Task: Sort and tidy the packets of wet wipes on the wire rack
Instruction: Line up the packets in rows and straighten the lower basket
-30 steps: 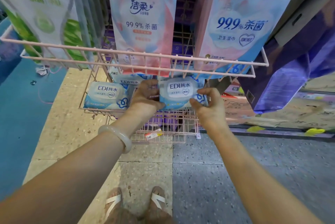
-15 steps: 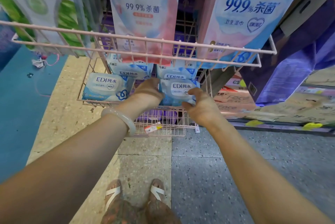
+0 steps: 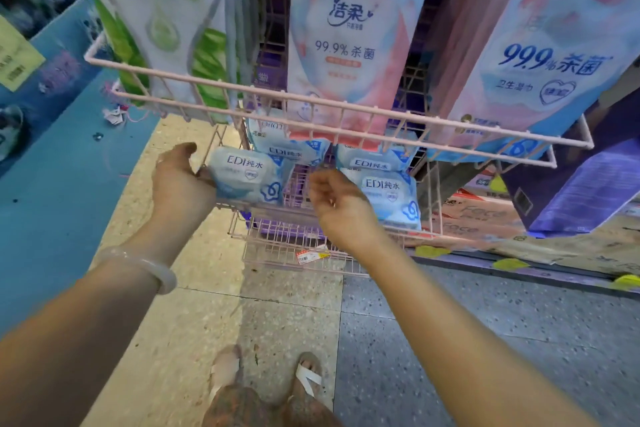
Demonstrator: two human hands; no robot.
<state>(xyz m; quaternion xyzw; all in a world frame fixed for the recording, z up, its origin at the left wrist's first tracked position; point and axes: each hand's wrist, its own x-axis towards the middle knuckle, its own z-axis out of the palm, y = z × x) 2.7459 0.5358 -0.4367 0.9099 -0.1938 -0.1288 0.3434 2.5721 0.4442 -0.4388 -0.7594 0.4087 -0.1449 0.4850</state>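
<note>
A pink wire rack (image 3: 332, 106) holds light-blue EDI wet-wipe packets on its lower shelf. My left hand (image 3: 178, 181) grips the left end of the front-left packet (image 3: 251, 175). The front-right packet (image 3: 391, 196) lies on the shelf, and my right hand (image 3: 337, 201) hovers just left of it with loosely curled fingers and nothing in it. Behind these lie two more packets, one at the back left (image 3: 287, 144) and one at the back right (image 3: 375, 160), partly hidden by the upper rail.
Large wipe bags hang above the upper rail: a green one (image 3: 162, 21), a pink-blue one (image 3: 346, 39) and another (image 3: 554, 56) at right. A purple box (image 3: 581, 184) and cardboard cartons (image 3: 485, 219) stand right of the rack. A price tag (image 3: 308, 256) hangs on the rack's lowest tier.
Both hands have left the front-right packet, which now lies on the shelf. My left hand moved left and took hold of the front-left packet. My right hand drew back, empty.
</note>
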